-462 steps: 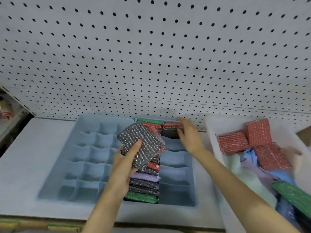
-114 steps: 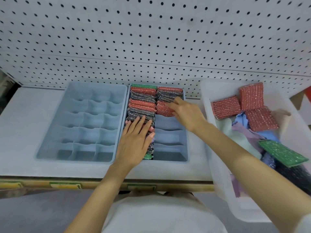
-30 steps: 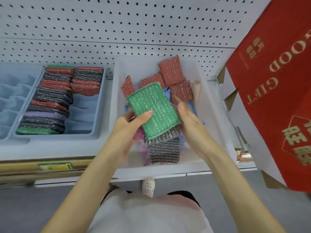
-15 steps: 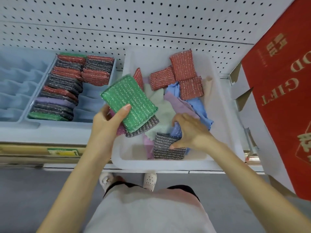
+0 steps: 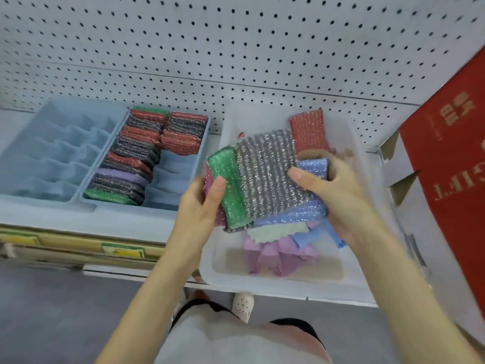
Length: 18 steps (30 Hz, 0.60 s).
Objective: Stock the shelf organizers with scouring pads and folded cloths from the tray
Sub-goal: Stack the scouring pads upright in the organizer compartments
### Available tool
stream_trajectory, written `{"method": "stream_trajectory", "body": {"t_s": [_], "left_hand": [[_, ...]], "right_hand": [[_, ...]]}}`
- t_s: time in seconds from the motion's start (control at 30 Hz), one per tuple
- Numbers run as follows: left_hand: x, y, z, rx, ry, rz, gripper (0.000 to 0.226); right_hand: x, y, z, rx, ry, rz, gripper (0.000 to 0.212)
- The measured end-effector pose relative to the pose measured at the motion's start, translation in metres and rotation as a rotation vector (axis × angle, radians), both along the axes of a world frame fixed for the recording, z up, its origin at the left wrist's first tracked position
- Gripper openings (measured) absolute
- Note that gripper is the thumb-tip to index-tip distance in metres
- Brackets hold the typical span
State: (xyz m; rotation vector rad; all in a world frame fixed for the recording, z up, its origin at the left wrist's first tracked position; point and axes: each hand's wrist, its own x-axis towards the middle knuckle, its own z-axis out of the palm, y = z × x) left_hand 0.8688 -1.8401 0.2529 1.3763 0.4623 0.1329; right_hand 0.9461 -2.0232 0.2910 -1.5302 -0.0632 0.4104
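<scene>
Both hands hold a fanned stack of scouring pads above the clear tray (image 5: 359, 200). My left hand (image 5: 202, 206) grips the green pad (image 5: 227, 177) with its thumb on top. My right hand (image 5: 333, 190) grips the grey pad (image 5: 267, 174) and a blue pad (image 5: 312, 166) behind it. A red pad (image 5: 308, 130) lies at the tray's back. Purple, blue and pale green cloths (image 5: 278, 248) lie in the tray under the stack. The right blue organizer (image 5: 181, 179) holds rows of red, grey, purple and green pads (image 5: 131, 158).
A second blue organizer (image 5: 52, 153) with bare compartments stands at the left on the shelf. White pegboard (image 5: 236, 48) backs the shelf. A red gift box (image 5: 451, 158) leans at the right. The tray overhangs the shelf's front edge (image 5: 78, 245).
My right hand has lifted a grey pad and a blue pad out of the tray and brought them against the green pad in my left hand. The view shifted slightly left.
</scene>
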Motion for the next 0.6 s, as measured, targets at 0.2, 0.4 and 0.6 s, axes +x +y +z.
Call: {"method": "stream_trajectory", "body": {"t_s": [0.2,0.4,0.6], "left_hand": [[-0.008,0.031,0.006,-0.001,0.091,0.113,0.062],[-0.021,0.092,0.01,-0.03,0.117,0.254,0.067],[-0.026,0.162,0.013,-0.028,0.127,0.297,0.044]], "right_hand": [[-0.009,0.063,-0.004,-0.103,-0.052,0.015,0.034],[-0.008,0.118,-0.01,0.052,0.145,0.141,0.039],[-0.002,0.168,-0.021,0.031,0.209,0.262,0.035]]}}
